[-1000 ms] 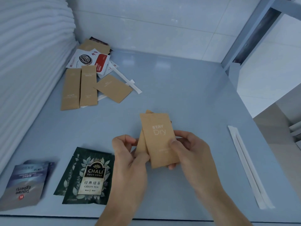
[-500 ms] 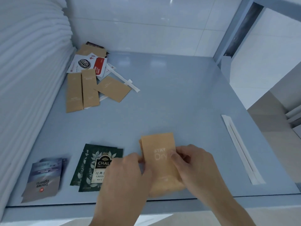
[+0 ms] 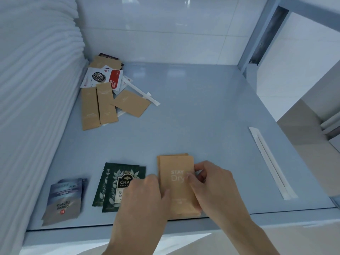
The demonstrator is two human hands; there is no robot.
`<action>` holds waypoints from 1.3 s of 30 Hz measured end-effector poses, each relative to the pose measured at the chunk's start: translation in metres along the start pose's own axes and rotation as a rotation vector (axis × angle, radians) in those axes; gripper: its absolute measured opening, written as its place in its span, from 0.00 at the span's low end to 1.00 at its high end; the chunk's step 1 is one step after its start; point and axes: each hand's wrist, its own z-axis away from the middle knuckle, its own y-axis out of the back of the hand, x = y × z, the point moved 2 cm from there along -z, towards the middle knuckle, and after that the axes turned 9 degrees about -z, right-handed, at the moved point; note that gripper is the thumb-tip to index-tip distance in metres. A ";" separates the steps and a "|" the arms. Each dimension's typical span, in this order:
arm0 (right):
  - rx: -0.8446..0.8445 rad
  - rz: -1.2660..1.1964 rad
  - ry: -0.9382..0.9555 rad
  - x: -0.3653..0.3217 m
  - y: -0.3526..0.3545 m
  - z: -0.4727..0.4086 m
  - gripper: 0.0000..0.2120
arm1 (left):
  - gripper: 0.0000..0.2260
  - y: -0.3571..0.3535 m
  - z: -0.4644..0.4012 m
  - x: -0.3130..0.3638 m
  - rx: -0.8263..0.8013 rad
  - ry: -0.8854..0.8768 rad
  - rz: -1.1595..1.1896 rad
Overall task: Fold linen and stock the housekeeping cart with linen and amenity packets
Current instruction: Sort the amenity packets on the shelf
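Observation:
Two stacked tan "Stay Dry" packets (image 3: 177, 183) lie flat near the front edge of the blue-grey cart shelf (image 3: 202, 116). My left hand (image 3: 145, 196) presses their left edge and my right hand (image 3: 209, 183) pinches their right edge, thumb on top. Green Chali tea packets (image 3: 117, 184) lie just left, partly under my left hand. Grey Douwe Egberts packets (image 3: 63, 199) sit at the front left. A loose pile of tan, white and red packets (image 3: 104, 92) lies at the back left. Folded white linen (image 3: 35, 85) is stacked high along the left side.
Two long white paper-wrapped sticks (image 3: 272, 162) lie along the shelf's right edge. A grey cart post (image 3: 261, 34) rises at the back right. White tiled wall stands behind the shelf, and pale floor shows below its front edge.
Both hands brought the tan packets down from mid-air onto the shelf beside the green tea packets, squaring them flat. The view has tilted down towards the front edge.

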 end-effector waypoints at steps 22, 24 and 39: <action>-0.089 0.161 0.446 -0.072 -0.056 -0.151 0.17 | 0.16 0.022 -0.148 -0.041 0.447 0.207 0.029; -0.095 0.180 0.489 -0.073 -0.061 -0.159 0.20 | 0.20 0.024 -0.155 -0.049 0.465 0.224 -0.097; -0.035 0.471 0.769 -0.106 -0.109 -0.168 0.21 | 0.19 0.020 -0.170 -0.089 0.489 0.262 -0.267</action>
